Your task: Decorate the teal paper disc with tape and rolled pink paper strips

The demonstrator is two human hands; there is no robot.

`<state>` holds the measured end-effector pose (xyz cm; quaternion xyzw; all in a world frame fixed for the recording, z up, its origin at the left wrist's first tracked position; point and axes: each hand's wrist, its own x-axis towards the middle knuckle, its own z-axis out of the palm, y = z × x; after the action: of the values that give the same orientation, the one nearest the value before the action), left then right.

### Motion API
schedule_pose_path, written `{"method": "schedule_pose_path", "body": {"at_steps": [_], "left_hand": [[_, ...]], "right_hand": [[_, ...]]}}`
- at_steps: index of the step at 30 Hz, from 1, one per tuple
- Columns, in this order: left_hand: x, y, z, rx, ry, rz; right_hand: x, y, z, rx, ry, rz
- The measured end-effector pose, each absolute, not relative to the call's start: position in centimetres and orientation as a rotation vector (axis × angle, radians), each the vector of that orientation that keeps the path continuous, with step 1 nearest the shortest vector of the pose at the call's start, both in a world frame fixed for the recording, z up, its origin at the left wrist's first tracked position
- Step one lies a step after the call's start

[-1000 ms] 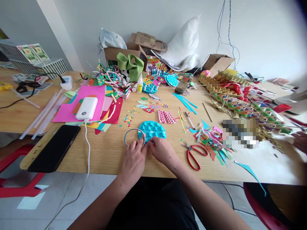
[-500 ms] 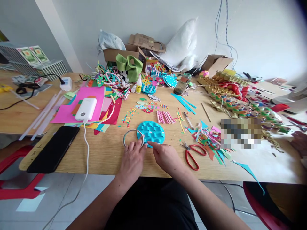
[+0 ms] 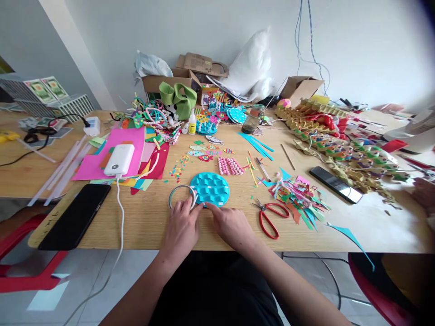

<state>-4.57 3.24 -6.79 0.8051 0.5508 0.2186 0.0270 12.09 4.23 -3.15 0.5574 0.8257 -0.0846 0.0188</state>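
A round blue disc (image 3: 204, 177) with raised folds and a few small white patches lies flat on the table before me. At its lower left, my left hand (image 3: 182, 222) has its fingers closed on a thin, ring-shaped roll of tape (image 3: 171, 194). My right hand (image 3: 231, 224) is at the disc's near edge, index finger extended and the others curled under. Its fingertip almost meets the left fingertips; whatever lies beneath it is too small to make out. Red-handled scissors (image 3: 269, 222) rest to the right of this hand.
Small paper fish (image 3: 205, 158), colored dots (image 3: 178, 170) and pink beads (image 3: 229, 166) lie beyond the disc. Paper scraps (image 3: 301, 197) and a phone (image 3: 335, 183) are at right. A power bank (image 3: 118, 159) and a larger black phone (image 3: 76, 216) sit at left, with a white cable (image 3: 123, 217) hanging over the edge.
The view has shifted slightly. Both hands remain at the disc's near edge, and the right index fingertip has come a little closer to the left fingers.
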Motion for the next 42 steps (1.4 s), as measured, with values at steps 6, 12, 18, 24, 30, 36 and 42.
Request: {"method": "schedule_pose_path", "body": {"at_steps": [6, 12, 18, 24, 30, 36, 42], "left_hand": [[-5.1, 3.6, -7.1, 2.285, 1.738, 1.073], [-4.8, 3.0, -7.0, 2.212, 1.727, 1.248], [-4.2, 1.3, -5.8, 1.769, 1.556, 1.415], [-5.0, 0.1, -2.0, 0.689, 1.210, 1.496], [-6.7, -0.4, 0.1, 0.430, 1.052, 1.620], [-6.7, -2.2, -0.5, 0.575, 1.191, 1.388], [-6.3, -3.7, -1.0, 0.770, 1.369, 1.465]], "right_hand": [[15.6, 5.9, -1.8, 2.233, 2.676, -0.405], [17.4, 10.6, -2.5, 2.075, 2.890, -0.530], [15.5, 13.7, -2.9, 1.750, 2.846, -0.351], [15.7, 10.4, -1.3, 1.775, 2.666, -0.353], [18.1, 7.2, -0.3, 1.860, 2.698, -0.938], [19.4, 7.6, -1.1, 1.458, 2.912, -0.705], [18.5, 5.9, -2.8, 1.431, 2.927, -0.395]]}}
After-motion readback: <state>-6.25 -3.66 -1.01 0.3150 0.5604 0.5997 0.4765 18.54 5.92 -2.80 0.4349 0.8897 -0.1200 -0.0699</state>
